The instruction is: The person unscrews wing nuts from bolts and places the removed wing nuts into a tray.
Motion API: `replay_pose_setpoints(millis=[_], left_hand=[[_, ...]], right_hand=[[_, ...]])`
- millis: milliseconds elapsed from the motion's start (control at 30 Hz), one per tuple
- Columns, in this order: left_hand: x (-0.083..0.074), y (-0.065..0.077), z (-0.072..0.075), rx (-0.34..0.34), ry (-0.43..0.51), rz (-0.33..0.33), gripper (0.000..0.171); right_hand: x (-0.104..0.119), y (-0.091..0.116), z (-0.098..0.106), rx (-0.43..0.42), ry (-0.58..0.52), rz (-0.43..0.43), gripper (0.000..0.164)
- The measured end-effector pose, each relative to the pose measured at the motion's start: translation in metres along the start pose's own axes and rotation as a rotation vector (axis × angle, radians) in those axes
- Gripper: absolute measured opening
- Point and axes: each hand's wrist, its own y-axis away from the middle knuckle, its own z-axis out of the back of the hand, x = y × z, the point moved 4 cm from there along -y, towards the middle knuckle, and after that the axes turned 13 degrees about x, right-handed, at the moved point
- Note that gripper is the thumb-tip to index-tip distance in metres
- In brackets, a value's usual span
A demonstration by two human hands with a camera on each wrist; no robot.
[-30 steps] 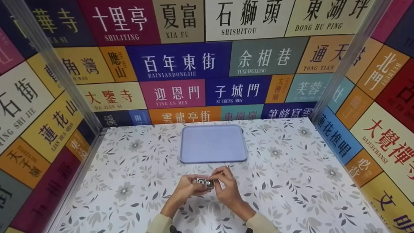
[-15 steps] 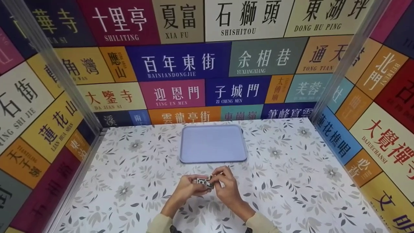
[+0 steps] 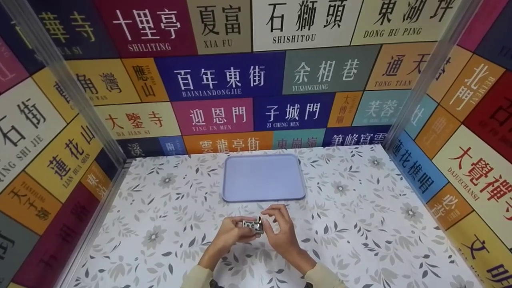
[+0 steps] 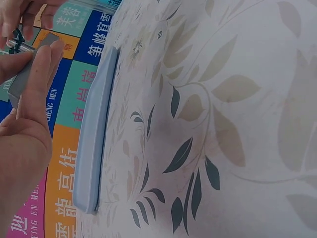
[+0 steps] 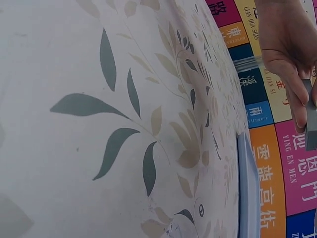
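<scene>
My left hand (image 3: 231, 231) grips a small grey block (image 3: 249, 225) with round holes in its face, thumb across the front and fingers behind. A shiny metal part with a thin dark piece (image 3: 260, 220) stands at the block's right end. In the left wrist view the grey block (image 4: 22, 83) lies between thumb and fingers, and a ridged metal cylinder with a black bit sticks out past it. My right hand (image 3: 281, 228) is beside that end, thumb near the dark piece and bent index finger lifted apart from the thumb. In the right wrist view the block (image 5: 311, 116) is cut off by the frame edge.
A pale blue-lilac tray (image 3: 264, 178) lies flat on the table beyond the hands. The table has a white leaf-and-flower cover (image 3: 168, 224). Walls (image 3: 220, 76) of coloured panels with Chinese lettering enclose the back and both sides.
The right hand's fingers have spread away from the block's end, where they pinched before. The dark piece there now stands up in plain sight. The left hand keeps its hold.
</scene>
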Motion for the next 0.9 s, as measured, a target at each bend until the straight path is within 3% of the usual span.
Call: replay_pose_setpoints(millis=[100, 433, 900], left_hand=[[0.0003, -0.0008, 0.0001, 0.005, 0.007, 0.004, 0.044], [0.0003, -0.0022, -0.0017, 0.012, 0.015, 0.002, 0.045], [-0.0007, -0.0014, -0.0035, 0.05, 0.012, -0.004, 0.044]], right_hand=[[-0.0015, 0.0024, -0.0003, 0.035, 0.005, -0.05, 0.024], [-0.0014, 0.0043, -0.0019, 0.078, -0.002, -0.022, 0.024], [0.0047, -0.0016, -0.0033, 0.032, -0.059, 0.026, 0.033]])
